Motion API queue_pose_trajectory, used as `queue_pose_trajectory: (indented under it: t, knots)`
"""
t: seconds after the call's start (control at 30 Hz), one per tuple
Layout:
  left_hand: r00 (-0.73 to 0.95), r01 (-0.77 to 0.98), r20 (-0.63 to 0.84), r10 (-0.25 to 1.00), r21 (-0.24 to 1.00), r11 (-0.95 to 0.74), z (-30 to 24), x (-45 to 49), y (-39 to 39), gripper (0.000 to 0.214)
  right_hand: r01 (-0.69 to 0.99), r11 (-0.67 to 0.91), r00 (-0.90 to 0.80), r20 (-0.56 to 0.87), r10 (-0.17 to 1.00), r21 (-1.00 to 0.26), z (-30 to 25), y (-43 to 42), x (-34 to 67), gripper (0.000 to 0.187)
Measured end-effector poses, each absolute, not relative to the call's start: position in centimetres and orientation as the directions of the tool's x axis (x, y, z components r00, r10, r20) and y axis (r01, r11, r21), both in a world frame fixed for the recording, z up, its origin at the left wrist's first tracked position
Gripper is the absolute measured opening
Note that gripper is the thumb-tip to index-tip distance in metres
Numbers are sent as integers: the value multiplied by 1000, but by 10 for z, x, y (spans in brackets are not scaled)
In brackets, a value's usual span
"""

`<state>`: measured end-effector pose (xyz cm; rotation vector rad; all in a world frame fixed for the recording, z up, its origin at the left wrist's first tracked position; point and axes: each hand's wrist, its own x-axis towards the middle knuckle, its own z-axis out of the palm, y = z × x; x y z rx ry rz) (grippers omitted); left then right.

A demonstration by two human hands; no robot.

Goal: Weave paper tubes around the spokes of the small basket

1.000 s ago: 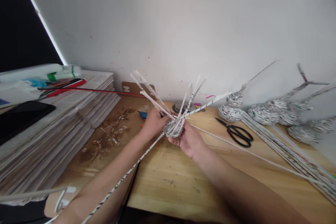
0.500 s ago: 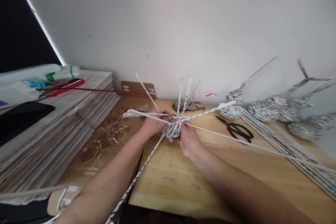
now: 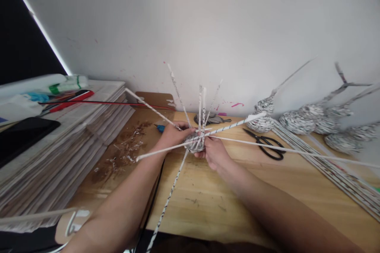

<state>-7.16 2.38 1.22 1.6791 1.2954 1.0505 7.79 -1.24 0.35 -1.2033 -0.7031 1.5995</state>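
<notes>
A small woven paper-tube piece (image 3: 194,144) is held above the wooden table (image 3: 208,201) between both hands. Several rolled paper tubes stick out of it in a fan, upward and to both sides. My left hand (image 3: 171,136) is closed on its left side, fingers among the tubes. My right hand (image 3: 214,152) grips it from the right and below. One long white tube (image 3: 282,150) runs from the piece far to the right, and a striped tube (image 3: 166,205) hangs down toward the table's near edge.
Black scissors (image 3: 267,145) lie right of my hands. Finished woven pieces (image 3: 261,120) and a bundle of paper tubes (image 3: 332,170) fill the right side. A tall stack of newspapers (image 3: 59,146) with a dark tablet stands at left. Paper scraps (image 3: 124,150) litter the table.
The woven piece has turned in my hands: the tubes have swung round, one now pointing down-left, the long tube lifted off the table to the right. Both hands stayed on it.
</notes>
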Motion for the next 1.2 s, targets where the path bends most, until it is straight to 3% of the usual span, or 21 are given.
queue_pose_trajectory:
  t: [0.2,0.37,0.5,0.73,1.0,1.2]
  knots:
    - [139,172,87,986,979,-111,9,-67,23,22,-300,-312,-43,-314,948,-901,3,-10,82,14]
    - [80,288,167,983,940,-183,5,-63,22,17,-274,-284,-65,-277,959,-919,3,-8,84,23]
    - [93,296,126,988,944,-148,12,-64,22,18,-231,-262,-49,-258,965,-937,2,-5,87,27]
    - [135,481,90,987,865,-145,7,-67,23,19,-115,-216,-63,-210,976,-970,0,-2,89,22]
    - [117,300,114,987,943,-144,10,-61,19,10,-60,-224,-88,-218,972,-973,4,4,95,18]
    - [116,296,88,989,948,-119,8,-59,20,8,-96,-290,-172,-271,947,-952,7,7,101,23]
